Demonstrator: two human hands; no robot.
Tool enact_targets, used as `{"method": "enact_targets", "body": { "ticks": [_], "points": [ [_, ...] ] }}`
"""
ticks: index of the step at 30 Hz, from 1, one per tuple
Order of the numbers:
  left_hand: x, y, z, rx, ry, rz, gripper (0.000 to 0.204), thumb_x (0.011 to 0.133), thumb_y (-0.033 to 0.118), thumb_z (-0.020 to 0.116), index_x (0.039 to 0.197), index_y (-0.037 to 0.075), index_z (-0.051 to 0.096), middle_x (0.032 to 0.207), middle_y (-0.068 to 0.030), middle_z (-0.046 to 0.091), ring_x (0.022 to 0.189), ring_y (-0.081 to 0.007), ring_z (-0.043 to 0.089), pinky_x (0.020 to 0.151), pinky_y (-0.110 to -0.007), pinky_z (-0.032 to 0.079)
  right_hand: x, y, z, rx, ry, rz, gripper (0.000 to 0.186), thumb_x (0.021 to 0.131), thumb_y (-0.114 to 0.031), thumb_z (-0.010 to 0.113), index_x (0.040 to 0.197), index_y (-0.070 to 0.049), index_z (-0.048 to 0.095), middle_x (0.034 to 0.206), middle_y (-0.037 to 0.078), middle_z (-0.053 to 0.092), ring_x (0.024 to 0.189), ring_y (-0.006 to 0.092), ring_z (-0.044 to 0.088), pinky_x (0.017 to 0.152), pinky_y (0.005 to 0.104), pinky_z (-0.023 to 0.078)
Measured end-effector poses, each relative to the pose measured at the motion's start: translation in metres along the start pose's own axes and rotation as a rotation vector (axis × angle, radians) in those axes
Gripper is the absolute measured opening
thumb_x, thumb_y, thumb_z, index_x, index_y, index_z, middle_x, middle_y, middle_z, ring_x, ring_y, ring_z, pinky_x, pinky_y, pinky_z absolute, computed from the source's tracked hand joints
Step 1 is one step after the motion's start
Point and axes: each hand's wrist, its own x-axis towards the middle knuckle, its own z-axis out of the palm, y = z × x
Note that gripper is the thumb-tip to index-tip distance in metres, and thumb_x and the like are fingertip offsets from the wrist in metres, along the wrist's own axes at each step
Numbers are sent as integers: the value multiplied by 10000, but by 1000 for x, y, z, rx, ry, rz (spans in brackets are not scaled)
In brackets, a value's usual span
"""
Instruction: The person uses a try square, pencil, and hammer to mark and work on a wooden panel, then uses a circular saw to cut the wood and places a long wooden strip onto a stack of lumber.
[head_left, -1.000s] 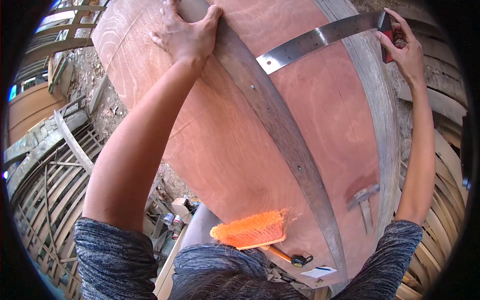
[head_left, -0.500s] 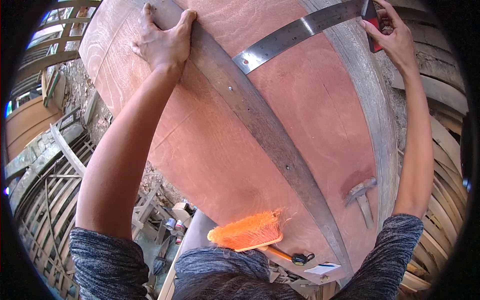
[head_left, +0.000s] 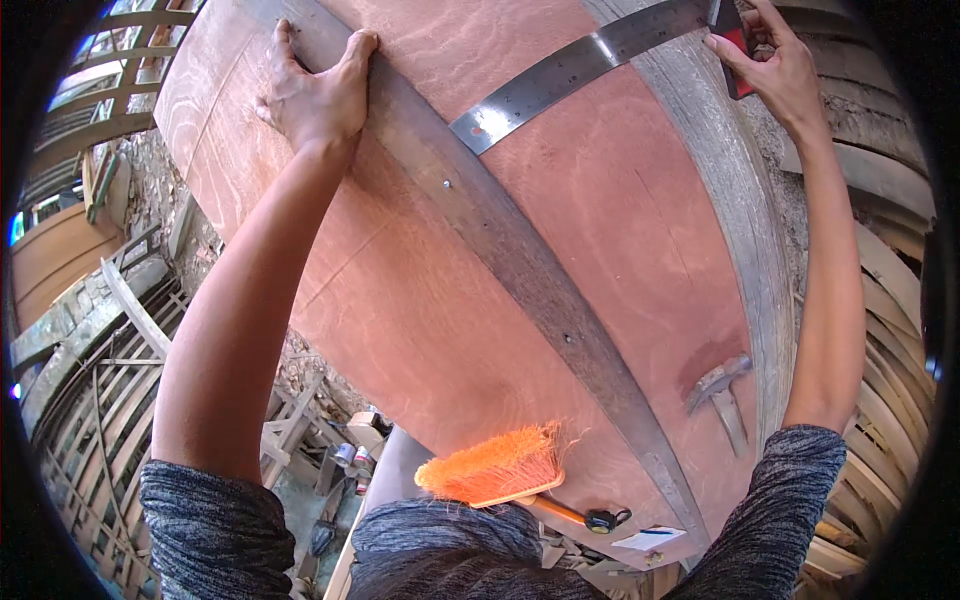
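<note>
My left hand [head_left: 318,105] lies with fingers spread over the upper part of a long, dark, curved wooden strip [head_left: 510,255], its thumb near the strip's right edge. Closed around the red and black stock of a try square [head_left: 590,62] is my right hand [head_left: 785,75], at the upper right. The square's steel blade reaches across the reddish plywood panel [head_left: 610,210], its far end touching the strip's edge. Beneath that end of the blade, the strip hides nothing I can make out. A screw head [head_left: 447,184] shows in the strip.
Along the panel's right runs a grey layered wooden edge [head_left: 745,190]. A hammer [head_left: 722,400] lies on the panel's lower right. Nearer are an orange brush [head_left: 495,465], a tape measure [head_left: 605,520] and paper with a pen [head_left: 648,538]. Curved timber lies on both sides.
The upper part of the scene has shifted slightly left and the blade a little down in view. Both hands keep the same hold on the strip and square.
</note>
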Motion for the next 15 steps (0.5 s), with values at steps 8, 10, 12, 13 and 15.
{"method": "enact_targets", "body": {
  "ticks": [8,10,12,13,15],
  "points": [
    [-1,-1,0,-55,-21,-16,1082,748,614,789,1600,64,411,1505,-230,575,1439,-413,489,1290,-504,131,0,-4,1,-18,18,-4,597,796,-61,817,1349,-103,595,856,39,649,644,119,650,579,292,537],
    [-1,-1,-1,-32,-4,-10,1063,755,605,789,1592,61,424,1480,-231,597,1415,-406,517,1285,-493,148,-1,-8,2,-39,21,-11,601,795,-67,821,1350,-103,593,857,39,653,645,120,653,580,295,537],
    [0,-1,-4,-17,-3,-5,1056,756,603,788,1587,57,433,1468,-231,607,1400,-402,533,1283,-485,159,-2,-14,2,24,-8,94,607,789,-85,828,1349,-112,595,857,40,662,663,119,658,592,300,537],
    [0,-1,-4,-10,-6,-3,1048,757,600,788,1582,53,442,1456,-231,617,1386,-398,549,1281,-476,171,-2,-13,2,23,-7,94,607,789,-85,828,1349,-112,595,857,40,662,663,119,658,592,300,537],
    [-1,-1,-3,6,4,9,1043,757,596,789,1576,48,449,1448,-231,624,1373,-394,563,1276,-471,188,-2,-10,0,-49,-3,80,606,786,-94,827,1346,-121,598,850,39,674,661,116,659,592,303,535]
  ]
}}
